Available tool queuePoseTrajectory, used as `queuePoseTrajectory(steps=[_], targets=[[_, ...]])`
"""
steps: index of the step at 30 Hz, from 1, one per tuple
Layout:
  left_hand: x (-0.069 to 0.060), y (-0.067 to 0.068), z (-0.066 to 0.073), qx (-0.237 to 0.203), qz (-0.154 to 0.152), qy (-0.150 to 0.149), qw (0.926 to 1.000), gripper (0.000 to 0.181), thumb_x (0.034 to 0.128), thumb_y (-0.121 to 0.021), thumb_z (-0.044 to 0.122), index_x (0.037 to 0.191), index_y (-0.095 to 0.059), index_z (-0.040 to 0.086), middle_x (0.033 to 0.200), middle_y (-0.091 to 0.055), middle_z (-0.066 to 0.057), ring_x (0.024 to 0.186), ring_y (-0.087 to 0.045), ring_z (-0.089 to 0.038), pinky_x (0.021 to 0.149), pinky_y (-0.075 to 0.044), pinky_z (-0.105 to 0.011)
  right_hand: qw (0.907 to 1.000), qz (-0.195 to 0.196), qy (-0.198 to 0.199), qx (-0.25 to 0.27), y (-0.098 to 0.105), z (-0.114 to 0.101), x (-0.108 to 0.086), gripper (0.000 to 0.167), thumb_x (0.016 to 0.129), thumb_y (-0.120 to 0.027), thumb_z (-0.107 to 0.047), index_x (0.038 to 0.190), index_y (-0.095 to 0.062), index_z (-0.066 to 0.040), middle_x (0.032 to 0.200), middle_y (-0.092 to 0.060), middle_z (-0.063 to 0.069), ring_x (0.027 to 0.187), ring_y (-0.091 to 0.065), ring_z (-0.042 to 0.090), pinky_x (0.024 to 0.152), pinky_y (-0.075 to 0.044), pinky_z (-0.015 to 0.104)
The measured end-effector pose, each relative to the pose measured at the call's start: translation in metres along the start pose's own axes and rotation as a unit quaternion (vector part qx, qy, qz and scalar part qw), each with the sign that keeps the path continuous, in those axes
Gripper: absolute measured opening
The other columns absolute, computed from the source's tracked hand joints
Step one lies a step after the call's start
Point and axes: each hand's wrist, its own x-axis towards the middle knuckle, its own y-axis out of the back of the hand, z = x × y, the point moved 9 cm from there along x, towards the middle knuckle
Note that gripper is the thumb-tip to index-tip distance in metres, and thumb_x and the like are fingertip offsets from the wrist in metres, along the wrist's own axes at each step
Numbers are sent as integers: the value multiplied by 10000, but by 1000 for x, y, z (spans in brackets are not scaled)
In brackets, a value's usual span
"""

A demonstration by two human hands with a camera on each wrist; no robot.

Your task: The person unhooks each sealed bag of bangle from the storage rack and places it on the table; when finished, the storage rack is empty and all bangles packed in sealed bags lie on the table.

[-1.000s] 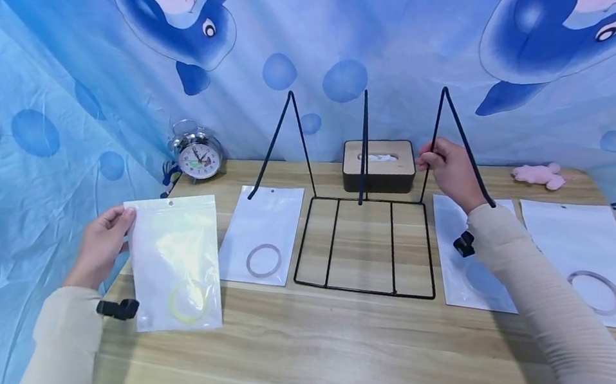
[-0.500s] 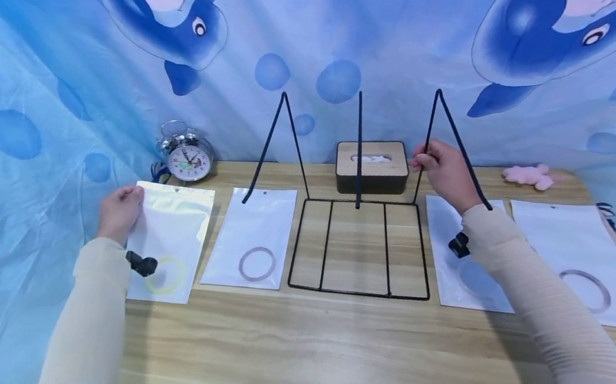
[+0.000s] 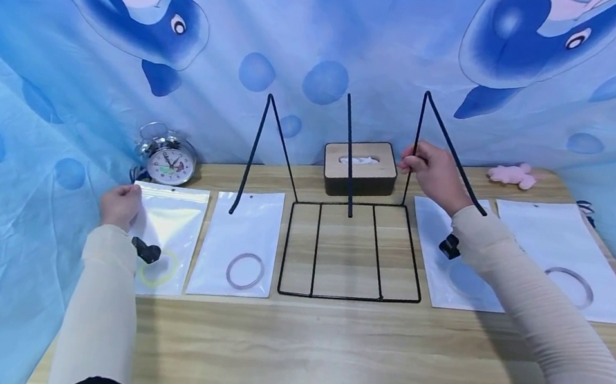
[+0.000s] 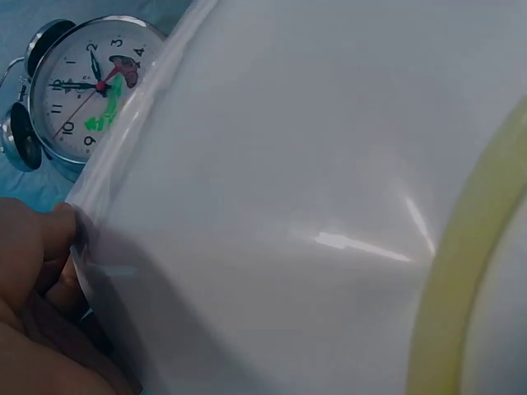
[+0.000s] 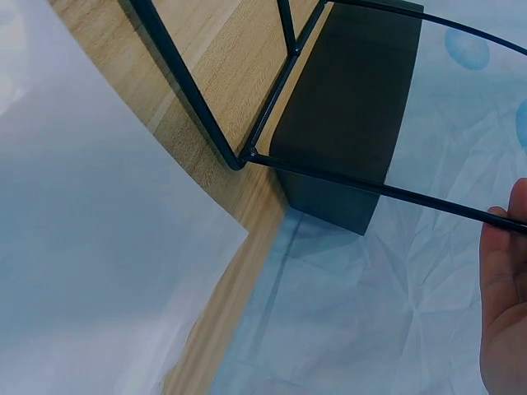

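Note:
My left hand point(image 3: 120, 205) pinches the upper left corner of a white zip bag point(image 3: 175, 223) that bears a yellow ring. In the left wrist view the fingertips point(image 4: 59, 226) meet the edge of this bag point(image 4: 272, 164), which covers most of that view. My right hand point(image 3: 435, 177) holds a rear right upright of a black wire rack point(image 3: 349, 298) with thumb and fingers. The right wrist view shows the same fingers point(image 5: 498, 271) round the thin bar. The rack stands on the table, its bent wires pointing up.
Beside the rack lies another white bag point(image 3: 221, 232) with a grey ring. Two more bags, one point(image 3: 429, 234) partly under my right arm and a larger one point(image 3: 581, 247), lie right. Behind are an alarm clock point(image 3: 171, 166), a tissue box point(image 3: 364, 186) and a pink toy point(image 3: 511, 175).
My left hand has lowered the bag with the yellow ring from a raised, tilted position to the table's left side, before the clock. The right hand keeps its grip on the rack.

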Motion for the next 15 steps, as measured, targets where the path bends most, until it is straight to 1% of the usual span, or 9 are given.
queuePoseTrajectory(steps=[4,6,10,13,15], targets=[[-1,2,-2,69,-8,31,10000,543,1062,-374,347,1527,-413,71,1563,-376,-146,1421,-350,-328,1162,-351,-452,10000,-54,3,36,-5,-3,0,205,1074,-484,-139,1084,-626,8,1013,-669,146,925,-654,258,829,-566,322],[-2,1,-2,-32,-17,88,10000,544,1062,-380,352,1536,-402,86,1568,-375,-127,1421,-356,-311,1157,-362,-439,10000,-40,58,4,-5,-4,0,208,1072,-484,-133,1084,-629,15,1010,-672,159,920,-655,265,824,-567,318],[-4,0,6,-199,152,16,9997,549,1065,-391,364,1550,-384,106,1570,-382,-105,1412,-379,-278,1146,-383,-400,9999,26,136,-74,-3,-4,0,200,1070,-488,-129,1076,-636,5,997,-682,153,906,-664,247,802,-564,288],[-13,-5,18,-129,176,-233,9995,549,1066,-389,365,1549,-390,105,1556,-406,-108,1392,-410,-274,1126,-409,-394,9999,33,121,-74,0,-4,-1,202,1068,-495,-135,1079,-636,8,998,-685,149,916,-668,263,801,-562,266],[-25,-14,28,-10,61,-527,9986,540,1071,-387,364,1538,-409,95,1535,-432,-126,1373,-434,-286,1109,-428,-412,9999,20,80,-81,1,-4,-1,202,1067,-497,-140,1078,-637,7,1003,-686,150,927,-669,283,813,-564,270]])
